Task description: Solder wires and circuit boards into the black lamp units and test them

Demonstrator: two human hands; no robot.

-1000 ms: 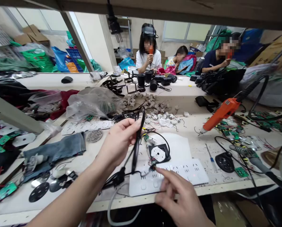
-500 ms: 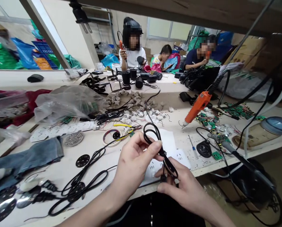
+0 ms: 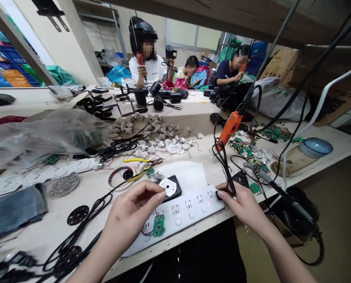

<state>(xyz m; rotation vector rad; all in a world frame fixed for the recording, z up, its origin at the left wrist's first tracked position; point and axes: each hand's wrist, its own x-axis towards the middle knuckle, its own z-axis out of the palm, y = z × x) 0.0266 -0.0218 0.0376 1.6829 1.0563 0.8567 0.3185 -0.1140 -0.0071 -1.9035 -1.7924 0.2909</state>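
My left hand [image 3: 136,208] has its thumb and forefinger pinched at the left edge of a white round plate with small dark marks [image 3: 168,188]. The plate overlaps a black square block [image 3: 177,187]. Just below those fingers, a small green circuit board [image 3: 159,225] with thin wires lies over the left part of a white power strip [image 3: 193,212]. At the strip's right end, my right hand [image 3: 237,200] grips the plug [image 3: 220,195] of a coiled black power cord [image 3: 226,167]. The cord's loops rise above that hand; the plug's prongs are hidden.
An orange electric screwdriver [image 3: 230,127] hangs behind the cord. Yellow-handled pliers [image 3: 137,160] and a tape roll [image 3: 121,179] lie beyond my left hand. A soldering iron [image 3: 259,173] and a jar [image 3: 313,151] stand right. Several people sit across the bench.
My left hand has let go of the cord and moved left to the white plate. My right hand has carried the cord right to the strip's end. The view has shifted right.
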